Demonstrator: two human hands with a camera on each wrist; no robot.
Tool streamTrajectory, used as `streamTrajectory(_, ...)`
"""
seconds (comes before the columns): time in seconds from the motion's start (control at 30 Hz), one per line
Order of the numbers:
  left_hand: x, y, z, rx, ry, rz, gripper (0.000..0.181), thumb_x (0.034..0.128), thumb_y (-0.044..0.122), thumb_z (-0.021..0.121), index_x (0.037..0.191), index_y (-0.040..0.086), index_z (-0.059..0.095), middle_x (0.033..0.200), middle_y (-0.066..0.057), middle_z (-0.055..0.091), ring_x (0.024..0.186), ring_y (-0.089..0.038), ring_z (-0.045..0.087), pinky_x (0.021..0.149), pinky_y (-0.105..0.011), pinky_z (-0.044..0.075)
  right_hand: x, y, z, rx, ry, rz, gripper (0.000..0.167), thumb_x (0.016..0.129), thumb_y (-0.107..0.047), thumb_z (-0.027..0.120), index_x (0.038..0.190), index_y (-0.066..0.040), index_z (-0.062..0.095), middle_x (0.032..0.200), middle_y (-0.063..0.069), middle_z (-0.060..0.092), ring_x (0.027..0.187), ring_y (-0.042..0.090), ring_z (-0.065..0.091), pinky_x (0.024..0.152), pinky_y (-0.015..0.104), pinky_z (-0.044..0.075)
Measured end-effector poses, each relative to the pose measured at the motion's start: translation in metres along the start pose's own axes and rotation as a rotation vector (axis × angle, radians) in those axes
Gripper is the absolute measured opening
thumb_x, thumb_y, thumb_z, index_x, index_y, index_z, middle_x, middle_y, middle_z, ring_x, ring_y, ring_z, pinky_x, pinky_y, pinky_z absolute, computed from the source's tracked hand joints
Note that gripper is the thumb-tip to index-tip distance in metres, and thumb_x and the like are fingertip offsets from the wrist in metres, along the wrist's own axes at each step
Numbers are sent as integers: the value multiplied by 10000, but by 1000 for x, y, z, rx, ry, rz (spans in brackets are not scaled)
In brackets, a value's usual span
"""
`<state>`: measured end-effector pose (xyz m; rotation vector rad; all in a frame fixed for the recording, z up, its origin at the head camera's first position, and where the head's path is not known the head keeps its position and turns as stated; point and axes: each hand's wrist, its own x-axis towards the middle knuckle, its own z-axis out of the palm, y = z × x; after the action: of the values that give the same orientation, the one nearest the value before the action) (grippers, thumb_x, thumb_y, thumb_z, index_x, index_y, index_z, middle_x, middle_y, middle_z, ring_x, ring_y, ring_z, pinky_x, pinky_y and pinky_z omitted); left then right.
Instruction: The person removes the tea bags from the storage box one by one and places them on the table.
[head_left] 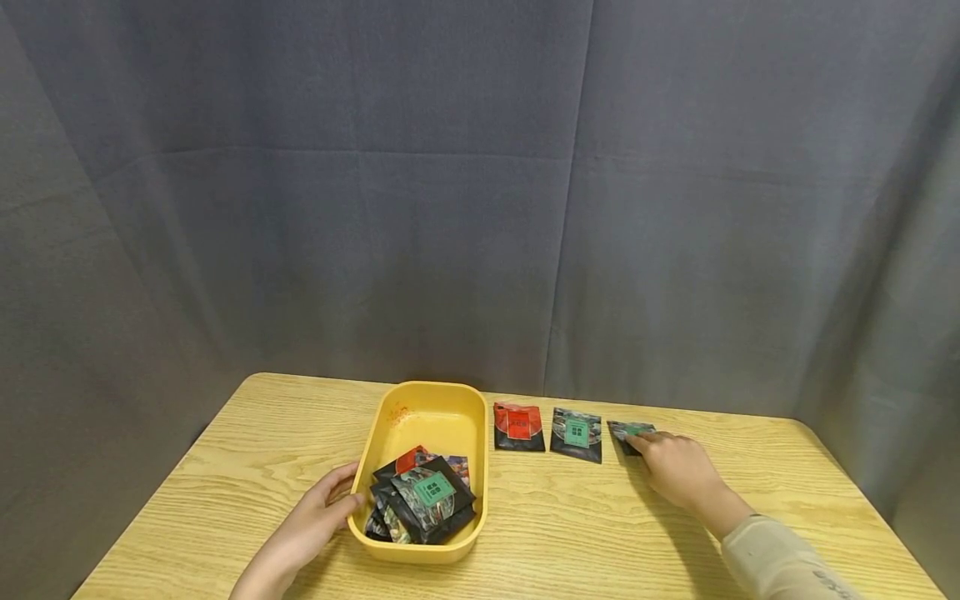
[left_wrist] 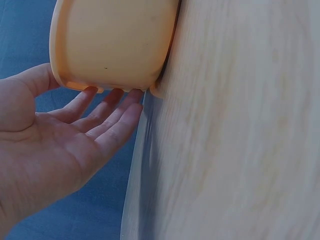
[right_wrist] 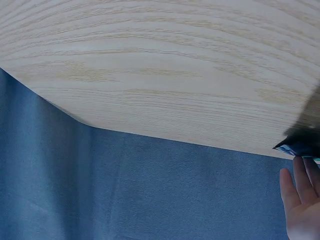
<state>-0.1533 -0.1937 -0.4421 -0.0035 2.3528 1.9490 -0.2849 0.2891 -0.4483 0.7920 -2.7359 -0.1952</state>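
Note:
My left hand [head_left: 318,512] rests at the left side of a yellow plastic bin [head_left: 483,467]. In the left wrist view, the fingers [left_wrist: 117,127] lie fairly straight with their tips against the bin's outer wall, and the thumb reaches its rim. Jumbled black, red and green-labelled sachets [head_left: 433,492] fill the bin's near half. Out to the right, my right hand [head_left: 682,471] pinches a black sachet with a green label [head_left: 622,428] at the table's far side. That sachet looks tilted, and the hand covers part of it.
A red-and-black sachet [head_left: 518,427] and a green-labelled black sachet [head_left: 577,434] lie in a row between the bin and my right hand. The wooden table [head_left: 555,533] ends at a grey curtain [head_left: 465,250] behind.

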Motion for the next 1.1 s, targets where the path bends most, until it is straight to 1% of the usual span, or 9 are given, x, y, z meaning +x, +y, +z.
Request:
streamTrajectory(0.1,0,0,0,-2,1,6,544,981,47,529,1452,-135,329,1365,-339,478,1130,-331,590,871,-392,552,0,-2,0,7,3,-14,335,853,-97,719,1178,-12,708,1089,173,711,964,374,678,713,492,580)
streamTrajectory(0.37,-1,2,0,-8,-11,-4,553,984,59,531,1465,-116,321,1391,-342,453,1142,-345,588,879,-373,550,-2,-3,1,10,-19,-9,344,858,-124,731,1186,-22,704,1127,185,695,990,396,669,740,502,576)
streamTrajectory(0.53,-1,1,0,-7,-2,-8,552,983,64,537,1459,-120,328,1387,-341,455,1149,-346,578,875,-384,550,-4,-5,1,21,-31,-17,354,857,-119,727,1195,-17,696,1145,207,682,985,403,669,695,481,583)
streamTrajectory(0.6,-1,1,0,-7,0,-1,549,983,64,537,1455,-127,330,1379,-342,461,1143,-340,580,870,-389,550,-4,-5,1,21,-34,-18,357,855,-115,723,1198,-18,695,1153,213,677,987,406,668,679,474,584)
streamTrajectory(0.7,-1,0,0,-8,2,2,544,982,58,535,1452,-129,335,1373,-338,469,1129,-331,586,863,-380,551,-5,-6,2,23,-30,-18,351,859,-115,724,1195,-18,696,1160,213,674,986,409,667,681,473,584)
streamTrajectory(0.9,0,0,0,-7,4,1,542,981,52,528,1454,-128,333,1374,-339,469,1128,-331,589,865,-349,547,-5,-7,1,24,-14,-29,340,856,-118,741,1174,-7,695,1150,205,672,1002,401,662,723,484,582)
streamTrajectory(1.1,0,0,0,-13,-2,12,550,975,41,531,1454,-133,326,1381,-342,458,1127,-336,595,894,-352,534,-6,-10,-5,31,-27,-27,342,853,-115,751,1172,-12,688,1160,198,665,1033,396,647,769,519,568)
